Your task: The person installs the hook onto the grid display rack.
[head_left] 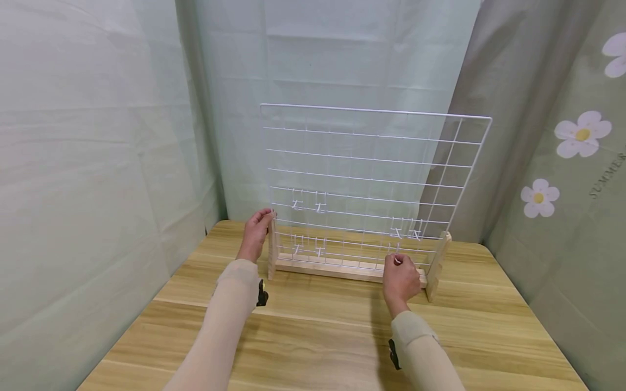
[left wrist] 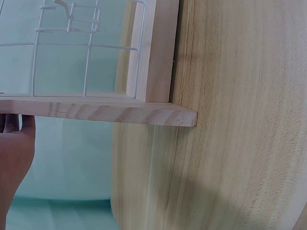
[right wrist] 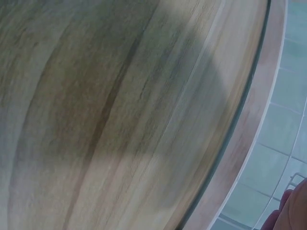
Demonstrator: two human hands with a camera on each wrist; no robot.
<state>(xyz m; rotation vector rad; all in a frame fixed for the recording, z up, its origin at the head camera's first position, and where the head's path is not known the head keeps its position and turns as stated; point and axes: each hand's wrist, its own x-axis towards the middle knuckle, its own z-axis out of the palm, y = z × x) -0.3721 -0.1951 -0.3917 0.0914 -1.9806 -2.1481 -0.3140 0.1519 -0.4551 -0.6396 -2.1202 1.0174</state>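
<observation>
A white wire grid panel (head_left: 375,111) stands upright in a pale wooden stand (head_left: 323,266). At the stand's left post (head_left: 271,255), my left hand (head_left: 255,233) grips the upper end with fingertips and thumb. The left wrist view shows the fingers (left wrist: 29,125) against that wooden post. Low on the right part of the grid, my right hand (head_left: 401,279) pinches a white wire hook (head_left: 396,248) with curled fingers. Only a bit of that hook (right wrist: 298,176) shows in the right wrist view. Several similar hooks hang on the grid, including an upper left one (head_left: 320,207) and a right one (head_left: 415,234).
The stand rests on a wood-grain table (head_left: 313,336). Pale green curtains (head_left: 323,54) hang behind and on the left. At the right hangs a curtain with white flowers (head_left: 538,199). The right post (head_left: 439,266) stands just beyond my right hand.
</observation>
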